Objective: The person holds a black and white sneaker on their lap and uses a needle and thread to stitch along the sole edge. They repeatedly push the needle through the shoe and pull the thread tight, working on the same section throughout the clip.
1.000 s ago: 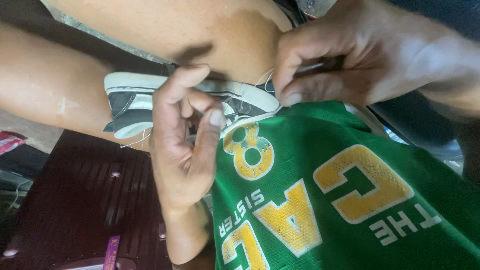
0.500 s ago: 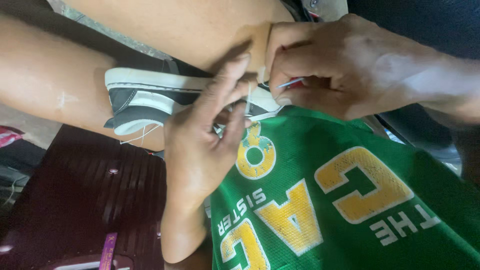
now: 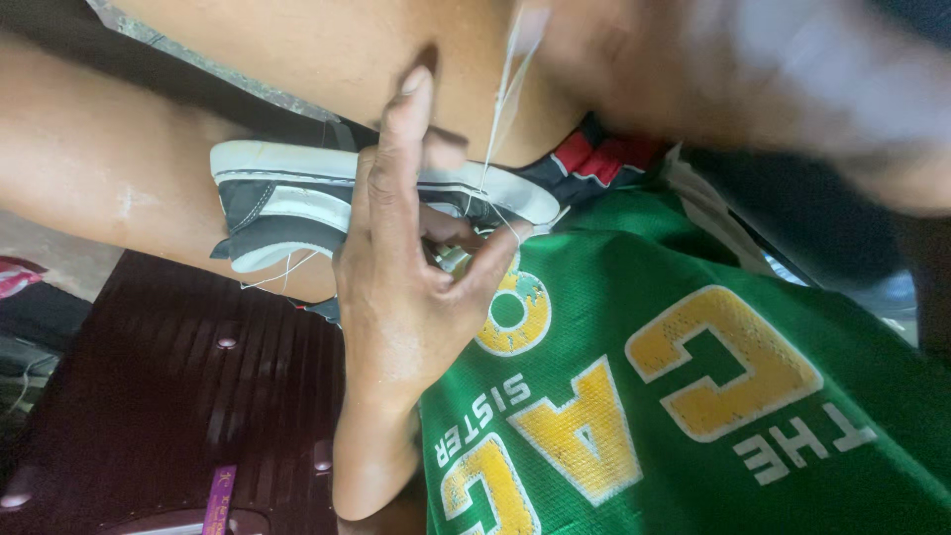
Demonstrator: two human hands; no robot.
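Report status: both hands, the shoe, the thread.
Left hand open-fingered against black-and-white canvas shoe. Right hand blurred, raised, grip unclear. Thin white thread taut from shoe upward. Green lettered jersey below, not blocking.

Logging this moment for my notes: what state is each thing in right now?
left hand: open, fingers spread, pressed on the shoe
right hand: raised, blurred, grip unclear
shoe: on its side, wedged between the legs
thread: taut, running up from the shoe

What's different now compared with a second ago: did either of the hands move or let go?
The right hand has left the shoe and risen to the top of the frame, blurred, drawing a white thread taut. The left hand has opened over the shoe, forefinger raised. Shoe and green jersey lie as before.
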